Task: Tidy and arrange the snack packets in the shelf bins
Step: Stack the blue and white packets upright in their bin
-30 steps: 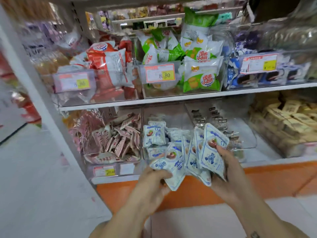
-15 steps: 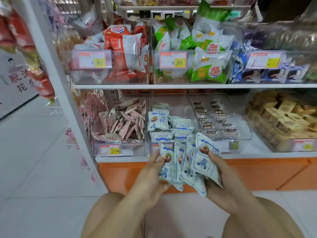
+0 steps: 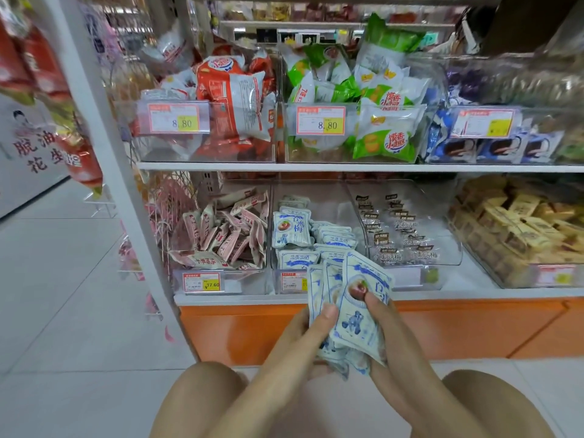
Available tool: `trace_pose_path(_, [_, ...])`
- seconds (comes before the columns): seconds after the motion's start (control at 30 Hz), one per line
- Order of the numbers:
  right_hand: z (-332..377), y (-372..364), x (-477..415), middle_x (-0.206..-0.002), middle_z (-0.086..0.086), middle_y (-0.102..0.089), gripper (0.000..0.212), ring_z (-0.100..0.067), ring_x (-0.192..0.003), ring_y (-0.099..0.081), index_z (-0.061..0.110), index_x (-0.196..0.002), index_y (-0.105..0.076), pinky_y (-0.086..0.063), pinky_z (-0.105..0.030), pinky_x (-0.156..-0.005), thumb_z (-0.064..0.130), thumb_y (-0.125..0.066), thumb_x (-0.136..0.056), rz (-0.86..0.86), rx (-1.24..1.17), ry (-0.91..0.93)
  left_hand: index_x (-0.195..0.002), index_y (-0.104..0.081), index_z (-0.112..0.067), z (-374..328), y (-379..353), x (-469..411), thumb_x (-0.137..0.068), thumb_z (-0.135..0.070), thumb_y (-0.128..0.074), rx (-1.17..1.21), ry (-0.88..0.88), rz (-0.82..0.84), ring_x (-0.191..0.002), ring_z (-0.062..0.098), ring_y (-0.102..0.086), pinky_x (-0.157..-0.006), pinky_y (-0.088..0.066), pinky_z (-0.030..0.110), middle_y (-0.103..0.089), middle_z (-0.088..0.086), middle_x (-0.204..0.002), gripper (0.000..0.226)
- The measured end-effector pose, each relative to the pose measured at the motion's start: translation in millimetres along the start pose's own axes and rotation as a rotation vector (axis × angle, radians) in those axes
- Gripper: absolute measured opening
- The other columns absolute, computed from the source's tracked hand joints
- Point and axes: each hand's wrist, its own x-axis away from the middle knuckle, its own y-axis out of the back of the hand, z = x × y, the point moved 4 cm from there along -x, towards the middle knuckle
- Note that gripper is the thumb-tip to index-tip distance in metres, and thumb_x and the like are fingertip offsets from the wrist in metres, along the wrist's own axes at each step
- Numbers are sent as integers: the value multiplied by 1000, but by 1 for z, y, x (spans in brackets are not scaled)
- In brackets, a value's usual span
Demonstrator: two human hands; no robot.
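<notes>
Shop shelving faced me. Just below the middle bin [image 3: 328, 210], my left hand [image 3: 300, 339] and right hand [image 3: 392, 336] pinched a fanned stack of blue-white packets [image 3: 354, 314]. I judged them light, slick and soft, best squeezed across their flat faces.

Forearms forward, close together; left hand [image 3: 300, 336] and right hand [image 3: 392, 338] both grip white-and-blue plastic snack packets [image 3: 357, 324], thumbs on front.
</notes>
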Motion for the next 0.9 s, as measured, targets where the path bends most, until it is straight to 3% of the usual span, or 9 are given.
trace_pose_path(0.07, [1, -1, 2, -119, -14, -66, 54, -33, -108, -64, 18, -133, -47, -50, -53, -91, 28, -56, -81, -27, 35, 32, -130, -50, -28, -1, -3, 1, -69, -62, -65, 26, 43, 67, -105, 22, -67, -92, -52, 49, -68, -1, -119, 71])
trace_pose_path(0.17, [0, -2, 3, -112, -13, -69, 54, -32, -100, -68, 21, -125, -52, -51, -52, -88, 32, -60, -73, -117, 104, 61, -124, -52, -28, -1, -2, 0, -74, -40, -76, 108, 102, 67, -91, 21, -71, -76, -58, 45, -74, -3, -99, 57])
trace_pose_path(0.3, [0, -5, 3, -111, -2, -71, 55, -19, -97, -69, 27, -126, -51, -56, -38, -79, 40, -72, -76, -200, 258, 120, -127, -52, -19, -2, -6, -2, -61, -34, -77, 85, 75, 107, -104, 31, -66, -84, -55, 50, -68, 7, -116, 72])
trace_pose_path(0.37, [0, -7, 3, -112, 2, -70, 58, -15, -98, -69, 27, -130, -48, -57, -34, -78, 47, -66, -78, -176, 330, 119, -123, -57, -17, -4, -7, -5, -58, -32, -79, 88, 35, 64, -96, 30, -68, -83, -56, 49, -70, 11, -111, 70])
trace_pose_path(0.47, [6, -8, 2, -114, -1, -70, 70, -22, -100, -68, 28, -131, -47, -55, -31, -60, 58, -53, -67, -87, 334, 14, -119, -59, -11, -9, -7, -7, -57, -26, -80, 144, 11, 13, -93, 31, -69, -84, -55, 51, -71, 13, -107, 67])
trace_pose_path(0.53, [18, -8, 0, -117, -5, -68, 75, -24, -105, -66, 23, -130, -52, -58, -31, -66, 62, -63, -67, -7, 266, -39, -123, -56, -8, -13, -5, -9, -65, -17, -77, 148, 15, 20, -99, 30, -68, -87, -54, 51, -71, 12, -110, 62])
trace_pose_path(0.63, [45, -5, -6, -118, -13, -67, 86, -26, -105, -65, 14, -125, -59, -54, -39, -83, 52, -83, -52, 82, 316, -74, -120, -57, -7, -17, 0, -11, -67, -13, -71, 163, 59, 35, -102, 29, -67, -88, -54, 47, -71, 11, -110, 55])
trace_pose_path(0.73, [63, 0, -12, -119, -16, -66, 70, -35, -106, -62, 15, -128, -55, -50, -51, -90, 37, -77, -65, 155, 473, -155, -116, -59, -5, -16, 0, -12, -68, -10, -70, 219, 102, 81, -106, 33, -65, -89, -54, 45, -69, 15, -112, 50])
trace_pose_path(0.9, [84, 4, -20, -116, -14, -67, 54, -28, -104, -65, 10, -123, -56, -52, -48, -91, 21, -71, -72, 259, 700, -306, -108, -64, -4, -10, 4, -11, -67, -8, -69, 208, 130, 103, -102, 30, -67, -85, -56, 39, -70, 16, -109, 41])
